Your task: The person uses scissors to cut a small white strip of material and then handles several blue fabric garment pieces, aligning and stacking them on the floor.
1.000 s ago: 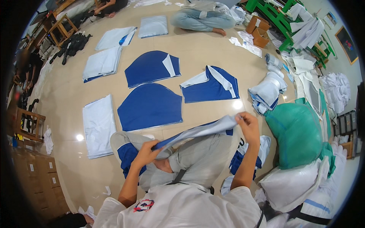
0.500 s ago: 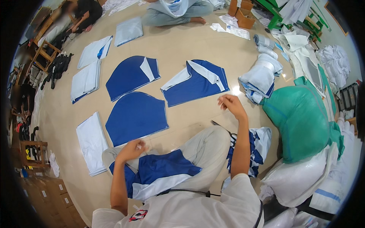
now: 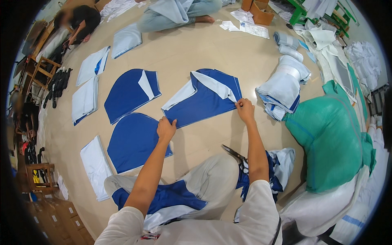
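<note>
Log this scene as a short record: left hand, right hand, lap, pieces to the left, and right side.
Left hand: at near left corner of the spread blue-and-white piece
Right hand: at its near right corner
On lap: another blue-and-white piece
Left: plain blue piece; blue piece with pale flap
Right: scissors; green sack; banded pale bundle

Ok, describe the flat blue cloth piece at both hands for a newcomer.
From the big green sack on the right, look up-left past the pale rolled fabric bundle. There lies the flat blue cloth piece, left hand and right hand at its near corners. Unlike the dome-topped blue pieces on its left, it carries two long pale strips.
</note>
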`<action>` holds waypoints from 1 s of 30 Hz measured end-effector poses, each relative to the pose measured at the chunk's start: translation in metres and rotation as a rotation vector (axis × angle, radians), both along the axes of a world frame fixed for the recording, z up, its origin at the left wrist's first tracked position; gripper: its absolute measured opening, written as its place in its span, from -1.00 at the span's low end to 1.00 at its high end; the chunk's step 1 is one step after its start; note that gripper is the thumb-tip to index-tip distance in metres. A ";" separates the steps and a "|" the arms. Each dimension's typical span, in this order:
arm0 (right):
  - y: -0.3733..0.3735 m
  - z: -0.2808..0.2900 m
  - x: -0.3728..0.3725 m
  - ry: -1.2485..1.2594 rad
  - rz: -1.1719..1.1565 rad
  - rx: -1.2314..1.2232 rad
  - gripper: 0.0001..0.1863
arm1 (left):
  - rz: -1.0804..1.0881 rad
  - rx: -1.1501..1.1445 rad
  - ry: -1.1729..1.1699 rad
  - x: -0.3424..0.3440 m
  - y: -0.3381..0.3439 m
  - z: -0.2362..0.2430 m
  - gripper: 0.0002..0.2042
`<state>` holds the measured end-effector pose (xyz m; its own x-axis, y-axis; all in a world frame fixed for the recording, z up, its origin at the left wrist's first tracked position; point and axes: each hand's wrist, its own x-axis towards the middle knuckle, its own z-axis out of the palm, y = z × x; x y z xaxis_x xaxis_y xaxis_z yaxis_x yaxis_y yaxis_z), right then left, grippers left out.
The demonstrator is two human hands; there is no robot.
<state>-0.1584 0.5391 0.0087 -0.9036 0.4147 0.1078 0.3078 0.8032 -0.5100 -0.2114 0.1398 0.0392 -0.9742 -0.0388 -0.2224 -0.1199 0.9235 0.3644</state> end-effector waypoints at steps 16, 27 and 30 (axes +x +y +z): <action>0.005 -0.016 -0.019 -0.127 -0.134 0.106 -0.74 | 0.128 -0.020 -0.095 -0.002 0.015 -0.010 -0.58; 0.024 0.011 -0.017 0.208 -0.120 -0.649 -0.77 | 0.267 0.741 -0.192 -0.032 -0.026 0.002 -0.80; 0.008 0.104 -0.008 0.291 -0.119 -0.960 -0.74 | 0.294 1.152 -0.163 -0.033 -0.034 0.081 -0.86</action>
<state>-0.1660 0.5472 0.1128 -0.8426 0.5273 -0.1091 0.1197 -0.0142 -0.9927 -0.2449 0.1055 0.1199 -0.9184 0.0477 -0.3928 -0.3934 -0.0057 0.9193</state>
